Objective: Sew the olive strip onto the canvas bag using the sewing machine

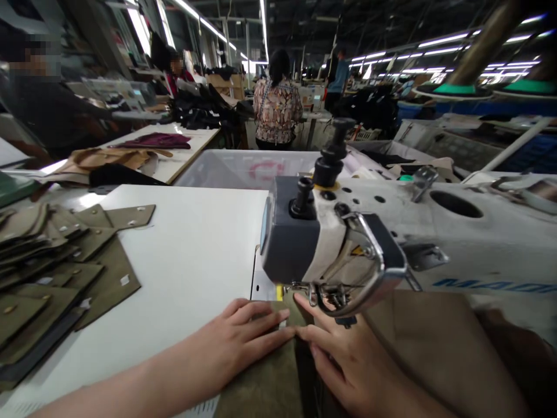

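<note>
a white tabletop (183, 255) carries a stack of olive fabric pieces (52, 273) at its left edge and a white sewing machine (348, 244) on the right, in a long factory hall lit by ceiling strip lights, where a person in a patterned top (277, 110) stands well behind a pale plastic bin (243, 168). the left hand (235, 342) lies flat with fingers extended, pressing an olive fabric panel (265, 383) just in front of the machine's head. the right hand (343, 360) rests open on the same panel, its fingertips (300, 301) reaching under the needle area, and neither of the hands grips anything.
</note>
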{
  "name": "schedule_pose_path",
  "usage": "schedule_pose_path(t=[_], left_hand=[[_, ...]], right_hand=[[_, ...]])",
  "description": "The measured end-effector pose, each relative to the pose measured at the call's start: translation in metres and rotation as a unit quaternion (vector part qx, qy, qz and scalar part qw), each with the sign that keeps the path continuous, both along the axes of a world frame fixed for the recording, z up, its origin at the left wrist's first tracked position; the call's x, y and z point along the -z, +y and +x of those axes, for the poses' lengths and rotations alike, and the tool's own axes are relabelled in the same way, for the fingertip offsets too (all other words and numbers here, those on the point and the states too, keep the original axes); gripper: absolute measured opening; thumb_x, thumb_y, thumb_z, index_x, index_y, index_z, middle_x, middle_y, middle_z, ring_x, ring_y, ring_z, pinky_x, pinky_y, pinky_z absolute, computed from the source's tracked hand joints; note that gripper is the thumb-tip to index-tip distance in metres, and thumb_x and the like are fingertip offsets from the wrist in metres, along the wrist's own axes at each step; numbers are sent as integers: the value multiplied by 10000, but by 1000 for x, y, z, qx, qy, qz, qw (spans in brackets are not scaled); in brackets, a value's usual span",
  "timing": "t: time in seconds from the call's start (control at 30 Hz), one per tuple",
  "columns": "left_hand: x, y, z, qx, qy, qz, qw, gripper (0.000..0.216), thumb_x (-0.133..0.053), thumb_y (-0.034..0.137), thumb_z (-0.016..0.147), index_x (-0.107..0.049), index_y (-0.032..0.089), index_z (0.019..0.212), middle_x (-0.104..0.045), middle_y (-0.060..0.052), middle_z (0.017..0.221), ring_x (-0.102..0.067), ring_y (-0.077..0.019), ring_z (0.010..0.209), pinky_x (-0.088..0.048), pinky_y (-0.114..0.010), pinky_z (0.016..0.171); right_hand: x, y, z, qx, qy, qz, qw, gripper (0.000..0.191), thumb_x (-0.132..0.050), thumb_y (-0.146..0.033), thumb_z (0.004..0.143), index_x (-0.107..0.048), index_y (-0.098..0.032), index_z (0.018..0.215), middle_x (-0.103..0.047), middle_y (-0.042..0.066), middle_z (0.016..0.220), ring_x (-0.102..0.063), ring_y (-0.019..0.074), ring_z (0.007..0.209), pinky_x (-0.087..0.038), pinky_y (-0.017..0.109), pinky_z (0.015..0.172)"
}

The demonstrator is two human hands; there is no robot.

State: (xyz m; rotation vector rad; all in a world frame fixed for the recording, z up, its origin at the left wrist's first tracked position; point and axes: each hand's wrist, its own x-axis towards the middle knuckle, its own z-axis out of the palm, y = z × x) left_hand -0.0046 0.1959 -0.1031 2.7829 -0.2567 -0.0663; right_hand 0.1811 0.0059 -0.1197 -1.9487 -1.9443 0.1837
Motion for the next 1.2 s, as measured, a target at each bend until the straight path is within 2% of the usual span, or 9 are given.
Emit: schedule_pose_path(t=[0.07,0.17,0.27,0.47,0.6,0.77,1.0,1.1,1.2], left_hand=[[7,-1,4,-5,-3,14,1000,506,-494,195,1037,-386,231,1530,-518,-49,1519,-431,-268,1364,-306,-387,1127],[12,-1,8,-17,0,9,1000,480,-488,242,1050,-402,263,1522,-517,-21,1522,-426,-249,1366,-281,-371,1130],[12,-3,6,-30,-12,7,999,474,-461,244,1061,-392,268,1530,-558,-24,1484,-452,-237,1343,-298,-358,1111],[12,-9,0,-23,-11,18,999,474,-455,238,1065,-377,257,1533,-540,-9,1503,-460,-231,1331,-268,-344,1108],[9,-8,3,-27,2,23,999,474,-476,242,1060,-383,258,1524,-528,-11,1513,-454,-233,1337,-261,-346,1099],[7,-7,7,-35,1,19,999,465,-510,224,1043,-428,253,1500,-507,-7,1530,-457,-248,1335,-280,-365,1090],[10,-6,6,-34,-31,9,999,417,-374,297,1087,-447,239,1494,-506,-20,1531,-462,-229,1325,-310,-367,1076],[9,-6,7,-41,-24,0,999,411,-366,311,1089,-463,270,1486,-526,-3,1514,-479,-226,1311,-324,-368,1071],[7,-5,9,-43,-18,0,999,412,-378,303,1086,-456,279,1490,-534,1,1508,-487,-226,1307,-328,-367,1053]], right_hand=[[1,1,-1,8,2,2,1000,304,-406,-207,937,-682,-302,1021,-629,68,1361,-634,322,1162,-410,743,1010],[3,1,-2,11,-10,-6,1000,322,-385,-201,935,-678,-298,1028,-609,92,1384,-623,325,1184,-392,757,1017],[2,-1,-3,-4,-40,-13,999,340,-376,-172,931,-669,-276,1070,-579,128,1411,-607,331,1220,-396,773,1002],[-3,-8,-6,-40,-87,1,995,320,-413,-141,891,-656,-238,1075,-556,146,1424,-536,365,1314,-447,771,947],[-1,-6,-3,-44,-95,5,994,327,-422,-153,895,-667,-252,1088,-554,133,1424,-579,392,1257,-482,766,889],[0,-1,0,-59,-112,33,991,304,-427,-147,868,-688,-233,997,-595,152,1372,-642,378,1168,-542,699,851],[1,0,3,-83,-166,59,981,293,-452,-159,846,-706,-207,984,-655,155,1288,-711,369,1002,-590,649,810],[4,-1,5,-84,-163,61,981,307,-464,-161,840,-713,-233,1004,-655,123,1298,-704,362,1030,-600,616,829],[8,-2,8,-69,-132,41,988,337,-471,-163,854,-714,-266,1063,-640,92,1333,-660,337,1151,-619,529,854]])
